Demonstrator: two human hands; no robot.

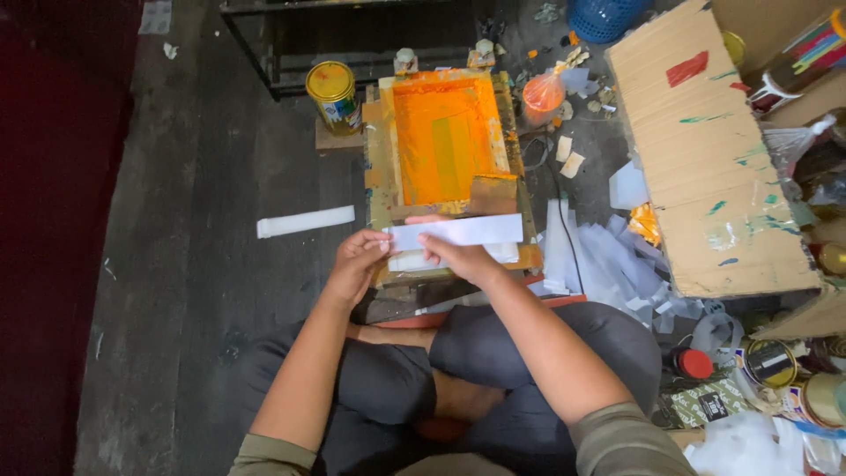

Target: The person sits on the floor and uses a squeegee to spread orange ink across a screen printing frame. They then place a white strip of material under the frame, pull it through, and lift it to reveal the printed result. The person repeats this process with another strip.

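I sit cross-legged on a dark floor in front of a wooden screen-printing frame whose mesh is covered in orange ink. My left hand pinches the left end of a long white paper strip. My right hand grips the same strip from below, near its middle. The strip is held flat above the near edge of the frame, over a small stack of white strips. A brown squeegee rests on the lower right of the mesh.
A yellow-lidded tin stands left of the frame. A white strip bundle lies on the floor at left. Loose white paper scraps pile at right beside a large paint-stained cardboard sheet. Tins and jars crowd the lower right.
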